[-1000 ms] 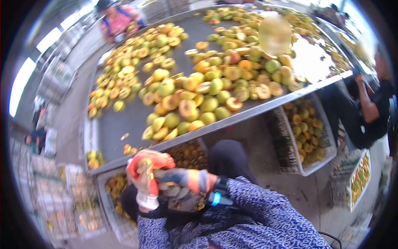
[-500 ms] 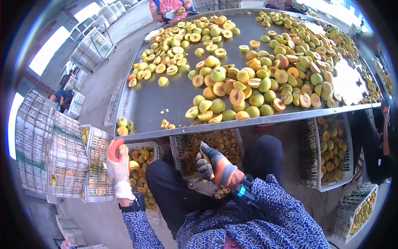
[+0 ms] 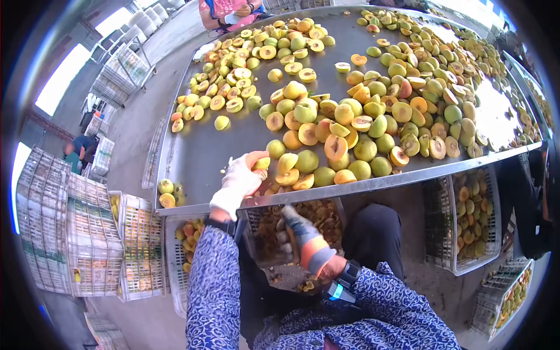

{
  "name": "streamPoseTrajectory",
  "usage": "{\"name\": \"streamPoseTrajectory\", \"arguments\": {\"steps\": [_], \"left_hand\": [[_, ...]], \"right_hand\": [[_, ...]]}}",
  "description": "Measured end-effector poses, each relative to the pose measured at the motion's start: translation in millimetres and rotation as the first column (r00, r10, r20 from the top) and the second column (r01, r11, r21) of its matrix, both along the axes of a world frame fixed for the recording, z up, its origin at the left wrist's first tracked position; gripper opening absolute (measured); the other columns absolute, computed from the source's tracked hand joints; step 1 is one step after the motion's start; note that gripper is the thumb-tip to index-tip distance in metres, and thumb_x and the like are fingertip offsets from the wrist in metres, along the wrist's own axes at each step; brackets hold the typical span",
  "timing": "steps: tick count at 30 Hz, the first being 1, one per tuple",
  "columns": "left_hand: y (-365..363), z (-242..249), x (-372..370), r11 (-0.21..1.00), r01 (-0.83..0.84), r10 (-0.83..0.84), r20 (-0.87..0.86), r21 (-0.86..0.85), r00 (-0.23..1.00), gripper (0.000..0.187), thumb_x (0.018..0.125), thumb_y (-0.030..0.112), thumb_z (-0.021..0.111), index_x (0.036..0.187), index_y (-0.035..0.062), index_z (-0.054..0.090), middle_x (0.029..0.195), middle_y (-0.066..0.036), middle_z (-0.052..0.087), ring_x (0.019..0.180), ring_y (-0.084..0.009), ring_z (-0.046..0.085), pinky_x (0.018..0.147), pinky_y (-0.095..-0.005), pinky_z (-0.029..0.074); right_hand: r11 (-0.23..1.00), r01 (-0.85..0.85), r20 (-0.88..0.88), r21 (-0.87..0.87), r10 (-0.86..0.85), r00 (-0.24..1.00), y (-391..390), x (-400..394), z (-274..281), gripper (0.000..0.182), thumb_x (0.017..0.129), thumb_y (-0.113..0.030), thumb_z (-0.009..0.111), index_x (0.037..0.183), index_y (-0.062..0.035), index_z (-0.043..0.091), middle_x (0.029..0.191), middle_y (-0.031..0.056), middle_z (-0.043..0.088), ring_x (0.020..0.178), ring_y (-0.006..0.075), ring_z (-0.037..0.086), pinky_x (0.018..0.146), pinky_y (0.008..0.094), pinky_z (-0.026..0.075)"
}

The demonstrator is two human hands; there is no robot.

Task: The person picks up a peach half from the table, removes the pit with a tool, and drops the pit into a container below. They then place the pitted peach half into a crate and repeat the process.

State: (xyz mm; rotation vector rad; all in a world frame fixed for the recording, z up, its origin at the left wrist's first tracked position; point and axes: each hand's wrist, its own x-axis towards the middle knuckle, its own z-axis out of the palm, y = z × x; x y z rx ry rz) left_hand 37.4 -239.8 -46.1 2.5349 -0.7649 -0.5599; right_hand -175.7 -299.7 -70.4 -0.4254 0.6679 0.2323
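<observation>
My left hand (image 3: 238, 182), in a white glove with orange-red on the fingers, reaches over the near edge of the metal table (image 3: 204, 154). Its thumb and fingers close around a yellow-green peach piece (image 3: 262, 164). More peaches, whole and halved, lie just right of it, such as a cut half (image 3: 335, 147) with its flesh facing up. Below the table edge is my right hand (image 3: 303, 236), in a grey and orange glove, curled shut and smeared by motion. A slim wooden-handled tool seems to be in that fist; its tip is not clear.
Under the table stands a crate of fruit scraps (image 3: 271, 233) before my knees. Another crate (image 3: 461, 219) of peaches is at right, and stacked white crates (image 3: 93, 233) stand at left. A person in pink (image 3: 224, 17) works at the far edge.
My left hand has moved from beside the table's left corner, up and right onto the tabletop, and now grips a peach piece. My right hand stays low near the scrap crate.
</observation>
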Motion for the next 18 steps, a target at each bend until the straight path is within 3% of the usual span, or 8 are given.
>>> {"name": "streamPoseTrajectory", "arguments": {"steps": [3,5,7,9,11,12,15,18], "left_hand": [[26,26,-35,0.876,0.380,-0.286,0.316,-0.296,0.905,0.055,0.082,-0.007,0.065,0.132,0.0168,0.068,0.143,-0.010,0.061,0.126,-0.0301,0.062,0.103,-0.0362,0.053],[32,37,-75,0.833,0.452,-0.329,0.372,-0.319,0.868,0.064,0.077,-0.017,0.059,0.132,0.0155,0.068,0.140,-0.011,0.062,0.129,-0.0302,0.061,0.107,-0.0369,0.052],[39,36,-102,0.795,0.491,-0.374,0.351,-0.355,0.859,0.065,0.078,-0.019,0.055,0.137,0.0079,0.063,0.150,-0.014,0.055,0.138,-0.0297,0.055,0.114,-0.0371,0.046],[49,34,-123,0.685,0.156,-0.282,-0.061,-0.712,0.957,0.060,0.086,-0.016,0.049,0.143,0.0036,0.057,0.152,-0.015,0.053,0.142,-0.0300,0.050,0.121,-0.0413,0.038],[50,34,-145,0.264,-0.405,-0.378,-0.481,-0.875,0.791,0.050,0.098,-0.006,0.049,0.148,-0.0014,0.050,0.155,-0.016,0.050,0.143,-0.0296,0.047,0.124,-0.0433,0.033],[53,20,-146,0.239,-0.377,-0.360,-0.442,-0.895,0.822,0.052,0.105,0.015,0.051,0.155,0.0030,0.040,0.157,-0.018,0.046,0.146,-0.0339,0.043,0.125,-0.0479,0.028],[46,-9,-163,0.297,-0.500,-0.194,-0.564,-0.814,0.803,0.048,0.106,0.018,0.056,0.150,0.0019,0.047,0.148,-0.019,0.055,0.138,-0.0330,0.052,0.118,-0.0457,0.041],[45,-18,-167,0.063,-0.660,-0.174,-0.659,-0.749,0.732,0.034,0.103,0.021,0.061,0.131,0.0028,0.060,0.132,-0.016,0.065,0.126,-0.0314,0.061,0.112,-0.0481,0.048]], "right_hand": [[0.973,0.228,0.045,-0.039,-0.226,0.973,-20,10,-6,0.036,0.102,-0.054,0.055,0.096,-0.0179,0.057,0.073,0.0001,0.059,0.050,0.0160,0.054,0.039,0.0301,0.039],[0.940,0.335,0.170,-0.071,-0.319,0.932,-18,14,-2,0.034,0.101,-0.049,0.062,0.110,-0.0164,0.063,0.081,-0.0024,0.062,0.056,0.0145,0.057,0.042,0.0280,0.040],[0.924,0.308,0.270,-0.228,-0.244,0.931,-20,6,6,0.037,0.100,-0.033,0.068,0.131,-0.0150,0.063,0.106,-0.0016,0.066,0.092,0.0101,0.060,0.075,0.0263,0.048],[0.943,0.256,0.246,-0.214,-0.201,0.948,-17,4,-5,0.035,0.098,-0.027,0.070,0.129,-0.0133,0.063,0.111,0.0005,0.066,0.093,0.0094,0.061,0.076,0.0243,0.048],[0.932,0.284,0.307,-0.225,-0.208,0.929,-8,-5,-6,0.037,0.096,-0.026,0.071,0.129,-0.0124,0.062,0.108,0.0013,0.067,0.077,0.0088,0.060,0.059,0.0221,0.045],[0.928,0.294,0.339,-0.230,-0.206,0.918,-4,-8,-3,0.038,0.095,-0.025,0.072,0.129,-0.0119,0.062,0.107,0.0017,0.067,0.069,0.0084,0.060,0.051,0.0210,0.043],[0.931,0.143,0.302,-0.335,-0.038,0.953,-1,-19,-1,0.042,0.092,-0.024,0.073,0.131,-0.0117,0.061,0.107,0.0026,0.068,0.067,0.0103,0.061,0.051,0.0216,0.045],[0.752,0.218,0.375,-0.622,0.042,0.926,8,-3,-33,0.043,0.093,-0.024,0.073,0.131,-0.0085,0.061,0.110,0.0038,0.069,0.092,0.0143,0.064,0.079,0.0276,0.050]]}}
